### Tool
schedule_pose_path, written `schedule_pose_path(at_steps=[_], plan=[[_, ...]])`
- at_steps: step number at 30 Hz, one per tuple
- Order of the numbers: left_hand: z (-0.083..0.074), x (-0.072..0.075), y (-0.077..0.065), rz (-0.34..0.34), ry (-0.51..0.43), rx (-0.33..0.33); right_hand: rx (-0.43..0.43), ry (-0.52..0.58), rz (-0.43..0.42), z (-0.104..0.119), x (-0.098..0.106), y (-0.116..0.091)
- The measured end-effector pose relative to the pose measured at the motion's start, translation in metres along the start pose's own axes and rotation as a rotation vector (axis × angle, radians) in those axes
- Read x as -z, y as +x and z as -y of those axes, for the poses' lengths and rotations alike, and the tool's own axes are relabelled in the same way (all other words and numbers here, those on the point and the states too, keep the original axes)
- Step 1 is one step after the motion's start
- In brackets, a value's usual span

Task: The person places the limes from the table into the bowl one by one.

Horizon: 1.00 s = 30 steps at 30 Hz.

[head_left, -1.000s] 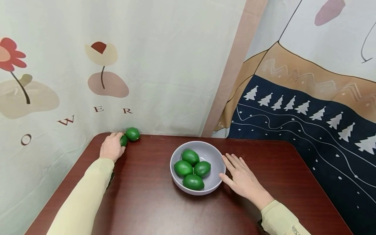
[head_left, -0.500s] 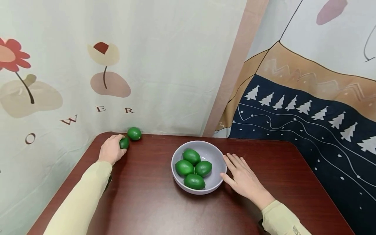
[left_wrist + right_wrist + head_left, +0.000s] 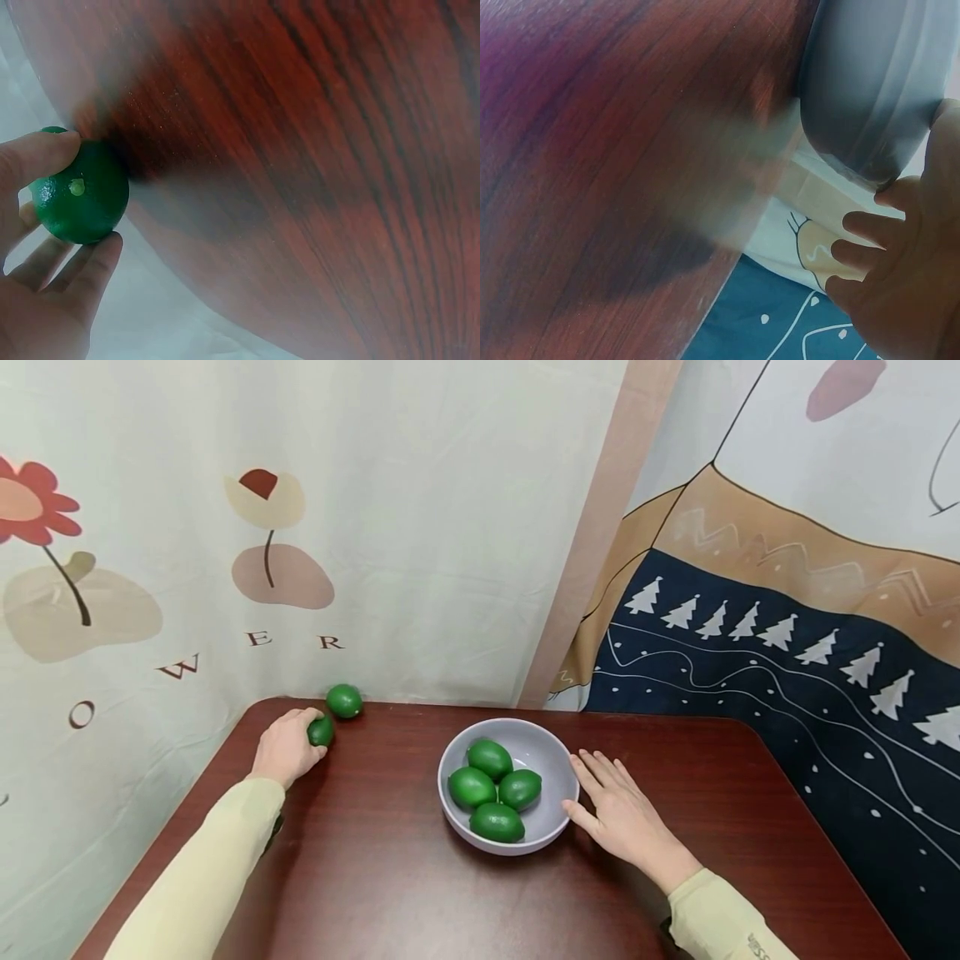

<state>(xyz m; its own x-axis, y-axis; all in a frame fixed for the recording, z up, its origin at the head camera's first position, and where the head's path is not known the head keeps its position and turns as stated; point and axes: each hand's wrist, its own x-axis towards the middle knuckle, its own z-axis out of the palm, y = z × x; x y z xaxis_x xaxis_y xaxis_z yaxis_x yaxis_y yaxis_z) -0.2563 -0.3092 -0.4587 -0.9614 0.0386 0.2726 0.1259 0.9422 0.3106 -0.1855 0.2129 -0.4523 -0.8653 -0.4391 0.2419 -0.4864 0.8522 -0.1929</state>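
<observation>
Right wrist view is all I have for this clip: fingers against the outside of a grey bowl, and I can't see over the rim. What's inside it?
Observer: Four green limes, seen from the head view.
Reviewer: Is anything being held elsewhere?
Observer: Yes, the left hand pinches a fifth lime.
Reviewer: Any others outside the bowl?
Observer: A sixth lime sits at the far edge of the table, just beyond the one being pinched.

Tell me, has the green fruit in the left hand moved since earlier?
Yes, slightly: the green fruit in the left hand has come toward the person, away from the table's far edge.
</observation>
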Motion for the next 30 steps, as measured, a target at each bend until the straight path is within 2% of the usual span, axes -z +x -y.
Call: schedule_pose_path(at_steps=[12,25,30], plan=[[-0.004,0.000,-0.009,-0.010,-0.019,-0.040,-0.001,-0.008,-0.002,0.000,0.001,0.000],[-0.012,0.007,-0.018,0.057,-0.026,-0.083,0.000,-0.008,0.005,0.000,0.001,0.000],[-0.012,0.006,-0.022,0.060,-0.040,-0.110,-0.008,-0.001,0.015,0.000,0.001,0.000]])
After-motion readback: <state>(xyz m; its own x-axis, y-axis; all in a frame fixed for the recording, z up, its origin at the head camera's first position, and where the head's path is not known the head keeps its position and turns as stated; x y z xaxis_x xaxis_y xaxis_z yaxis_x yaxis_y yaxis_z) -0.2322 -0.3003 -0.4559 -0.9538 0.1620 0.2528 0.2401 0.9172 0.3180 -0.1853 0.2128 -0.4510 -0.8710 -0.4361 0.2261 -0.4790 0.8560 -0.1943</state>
